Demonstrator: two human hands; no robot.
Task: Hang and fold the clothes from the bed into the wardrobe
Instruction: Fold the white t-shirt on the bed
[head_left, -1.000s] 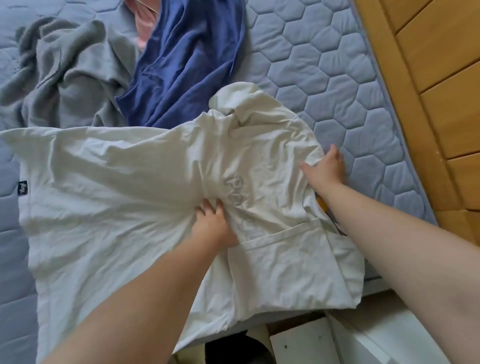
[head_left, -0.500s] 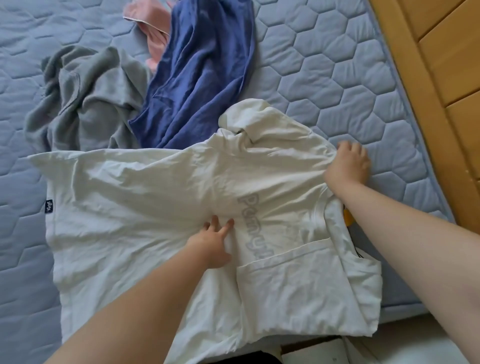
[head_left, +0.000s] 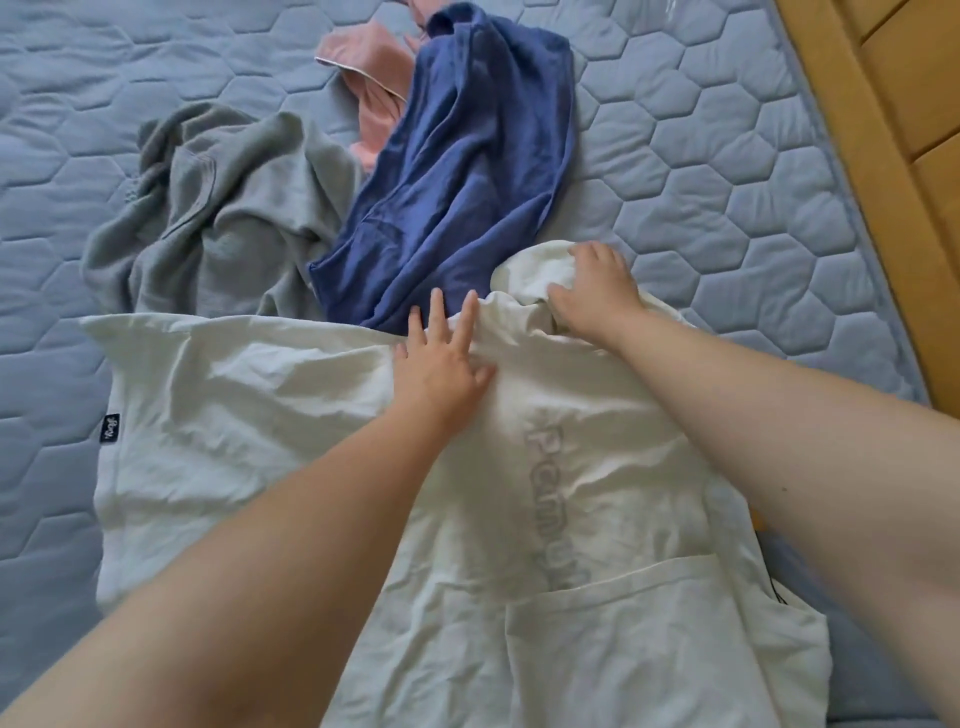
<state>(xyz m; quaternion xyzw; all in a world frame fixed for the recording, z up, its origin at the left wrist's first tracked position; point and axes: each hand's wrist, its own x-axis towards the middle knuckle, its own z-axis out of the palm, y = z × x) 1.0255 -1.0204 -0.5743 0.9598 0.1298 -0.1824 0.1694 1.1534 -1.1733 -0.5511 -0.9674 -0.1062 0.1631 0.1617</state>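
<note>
White T-shirt (head_left: 249, 415) lies spread across the near part of the quilted mattress (head_left: 727, 182), its far edge overlapping the blue garment (head_left: 467, 182). Left hand (head_left: 441, 358) released, fingers straight and splayed, pressing flat on the shirt's far edge; right hand (head_left: 597, 296) curled round a bunched fold of the same shirt just beside it. Grey garment (head_left: 223, 223) and pink garment (head_left: 374, 83) lie crumpled farther up the mattress.
</note>
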